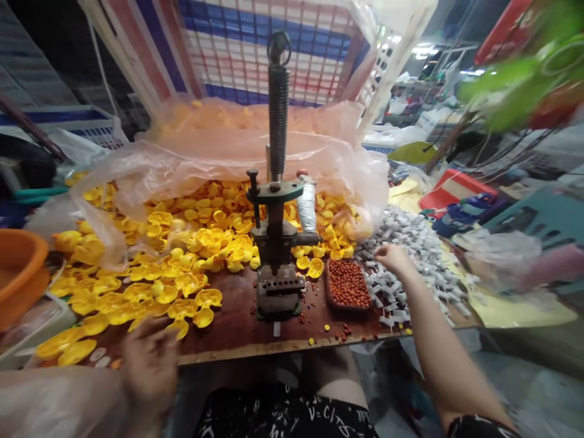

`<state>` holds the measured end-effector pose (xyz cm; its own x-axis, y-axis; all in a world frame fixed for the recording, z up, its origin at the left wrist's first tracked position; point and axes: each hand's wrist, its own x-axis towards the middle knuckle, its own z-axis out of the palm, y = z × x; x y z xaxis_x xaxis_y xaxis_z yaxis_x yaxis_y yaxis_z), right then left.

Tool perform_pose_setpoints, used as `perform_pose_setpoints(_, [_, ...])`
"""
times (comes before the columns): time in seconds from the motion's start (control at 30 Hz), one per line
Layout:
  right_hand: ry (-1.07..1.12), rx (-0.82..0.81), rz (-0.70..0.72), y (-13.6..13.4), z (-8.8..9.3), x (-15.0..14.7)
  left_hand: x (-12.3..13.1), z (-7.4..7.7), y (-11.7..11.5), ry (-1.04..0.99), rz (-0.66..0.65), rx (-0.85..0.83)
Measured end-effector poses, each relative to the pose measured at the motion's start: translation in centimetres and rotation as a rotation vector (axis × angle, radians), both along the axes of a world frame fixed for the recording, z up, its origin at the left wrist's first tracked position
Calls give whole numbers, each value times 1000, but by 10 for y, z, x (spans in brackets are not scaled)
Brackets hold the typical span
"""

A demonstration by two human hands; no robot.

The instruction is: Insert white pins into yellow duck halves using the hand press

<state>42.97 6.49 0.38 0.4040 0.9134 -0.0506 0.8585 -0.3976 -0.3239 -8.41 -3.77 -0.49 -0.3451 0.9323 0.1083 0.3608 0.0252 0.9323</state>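
My left hand (151,359) is at the table's front edge, beside yellow hollow plastic shells (182,307), several of them joined in pairs. Motion smears its fingers, so I cannot make out a grip. My right hand (396,258) is over a heap of small grey-white plastic pieces (410,228), its fingertips drawn together; whatever is between them is too small to name. Between the hands stands a dark hand press (276,234) with a tall spring and a lever handle wrapped in silvery tape (307,207). A tray of small red-brown beads (349,285) sits right of the press.
A large clear plastic bag (214,155) spills more yellow shells behind the press. A white crate (264,58) with a striped sheet rises at the back. An orange basin (20,267) stands at left; a red container (456,191) is at right. Loose beads lie near the table edge.
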Motion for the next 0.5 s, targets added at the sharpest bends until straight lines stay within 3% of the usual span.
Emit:
perform_pose_setpoints(0.13, [-142, -85, -44, -1, -34, -10, -5, -41, 13, 585, -10, -201])
perform_pose_setpoints(0.23, [-234, -106, -57, 1, -45, -19, -11, -61, 21, 910, -49, -250])
perform_pose_setpoints(0.33, [-305, -104, -84, 2, -47, -23, -13, -64, 19, 882, -52, -175])
perform_pose_setpoints(0.5, [-355, -110, -86, 2, -47, -26, -4, -51, 7, 569, 17, 122])
